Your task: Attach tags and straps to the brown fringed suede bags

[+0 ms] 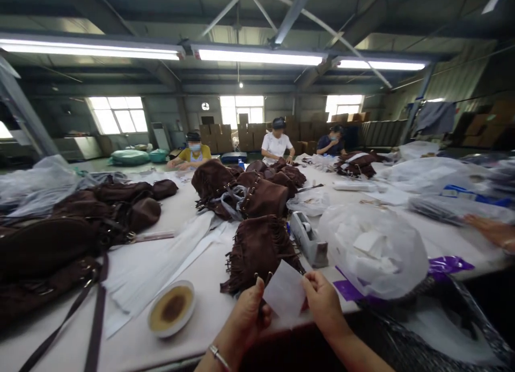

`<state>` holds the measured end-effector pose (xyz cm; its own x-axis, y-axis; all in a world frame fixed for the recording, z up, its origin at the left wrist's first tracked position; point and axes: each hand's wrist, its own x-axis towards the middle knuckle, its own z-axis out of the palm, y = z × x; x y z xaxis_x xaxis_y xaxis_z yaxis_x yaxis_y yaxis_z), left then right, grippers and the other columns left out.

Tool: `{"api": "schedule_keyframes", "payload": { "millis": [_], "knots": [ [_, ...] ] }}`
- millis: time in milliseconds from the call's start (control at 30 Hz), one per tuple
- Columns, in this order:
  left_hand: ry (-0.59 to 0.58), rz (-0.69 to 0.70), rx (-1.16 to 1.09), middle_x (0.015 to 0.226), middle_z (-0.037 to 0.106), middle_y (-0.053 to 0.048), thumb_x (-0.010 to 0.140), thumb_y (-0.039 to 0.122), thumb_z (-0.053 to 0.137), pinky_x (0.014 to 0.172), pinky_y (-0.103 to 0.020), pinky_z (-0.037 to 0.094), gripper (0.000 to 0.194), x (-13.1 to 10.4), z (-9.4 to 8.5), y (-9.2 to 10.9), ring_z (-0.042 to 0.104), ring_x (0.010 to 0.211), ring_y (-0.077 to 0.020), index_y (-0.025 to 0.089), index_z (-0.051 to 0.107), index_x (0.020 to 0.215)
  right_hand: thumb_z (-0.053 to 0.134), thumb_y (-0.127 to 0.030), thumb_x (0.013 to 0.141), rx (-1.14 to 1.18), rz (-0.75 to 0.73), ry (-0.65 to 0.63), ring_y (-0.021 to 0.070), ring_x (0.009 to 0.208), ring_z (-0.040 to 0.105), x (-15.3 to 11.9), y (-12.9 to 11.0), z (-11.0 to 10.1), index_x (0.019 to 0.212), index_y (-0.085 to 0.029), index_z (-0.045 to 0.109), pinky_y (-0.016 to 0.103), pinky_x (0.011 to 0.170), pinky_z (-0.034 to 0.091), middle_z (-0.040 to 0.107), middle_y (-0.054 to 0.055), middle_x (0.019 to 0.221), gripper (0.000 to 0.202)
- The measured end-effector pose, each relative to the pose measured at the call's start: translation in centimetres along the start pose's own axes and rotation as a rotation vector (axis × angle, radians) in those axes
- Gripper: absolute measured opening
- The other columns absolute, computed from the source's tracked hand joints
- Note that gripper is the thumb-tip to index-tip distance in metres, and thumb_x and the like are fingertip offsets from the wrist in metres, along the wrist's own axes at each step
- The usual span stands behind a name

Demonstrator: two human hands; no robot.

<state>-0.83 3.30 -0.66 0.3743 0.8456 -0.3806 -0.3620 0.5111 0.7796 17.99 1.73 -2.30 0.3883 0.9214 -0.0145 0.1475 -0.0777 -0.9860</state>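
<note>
A small white paper sheet (285, 290) is held up at the table's front edge. My right hand (322, 297) pinches its right corner between thumb and fingers. My left hand (250, 313), with a bracelet at the wrist, is closed at the sheet's left corner, thumb pointing up. Something dark shows between the left thumb and fingers, too small to make out. Just beyond the hands lies a dark brown fringed bag (257, 248), its near edge partly hidden by the sheet. Beside it stands a grey tape dispenser (309, 240).
A shallow dish (172, 309) with brown contents sits front left by stacked white paper (156, 264). Brown bags (48, 248) pile at left and centre. Right, a plastic bag of scraps (374, 248) bulges near another person's hand (493, 232). Several people work across the table.
</note>
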Motion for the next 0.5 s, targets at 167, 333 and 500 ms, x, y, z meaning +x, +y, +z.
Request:
{"api": "schedule_keyframes", "payload": {
  "millis": [167,333,500],
  "knots": [
    [0.001,0.075,0.242,0.061,0.054,0.004,0.056,0.043,0.090,0.043,-0.018,0.022,0.052,0.8,-1.2,-0.2,0.041,0.047,-0.0058,0.013,0.064,0.089,0.065,-0.047,0.074,0.191,0.163,-0.265,0.0145,0.054,0.057,-0.9,-0.8,-1.4,0.088,-0.021,0.055,0.025,0.048,0.047,0.058,-0.002,0.066,0.032],
    [-0.086,0.047,0.296,0.076,0.066,-0.004,0.057,0.033,0.086,0.053,-0.022,0.038,0.044,1.4,-1.4,0.2,0.056,0.061,-0.0127,0.010,0.067,0.090,0.062,-0.053,0.078,0.238,0.410,-0.651,0.0151,0.058,0.061,0.6,-2.9,-2.6,0.093,-0.017,0.059,0.023,0.046,0.047,0.064,0.003,0.075,0.039],
    [0.038,0.093,0.500,0.070,0.062,-0.001,0.070,0.045,0.076,0.048,-0.021,0.038,0.041,0.5,-1.1,0.8,0.054,0.056,-0.0121,0.012,0.067,0.093,0.070,-0.040,0.065,0.152,0.396,-0.685,0.0121,0.052,0.054,1.2,-1.8,-0.8,0.088,-0.014,0.064,0.023,0.048,0.043,0.062,0.000,0.067,0.035]
  ]
}}
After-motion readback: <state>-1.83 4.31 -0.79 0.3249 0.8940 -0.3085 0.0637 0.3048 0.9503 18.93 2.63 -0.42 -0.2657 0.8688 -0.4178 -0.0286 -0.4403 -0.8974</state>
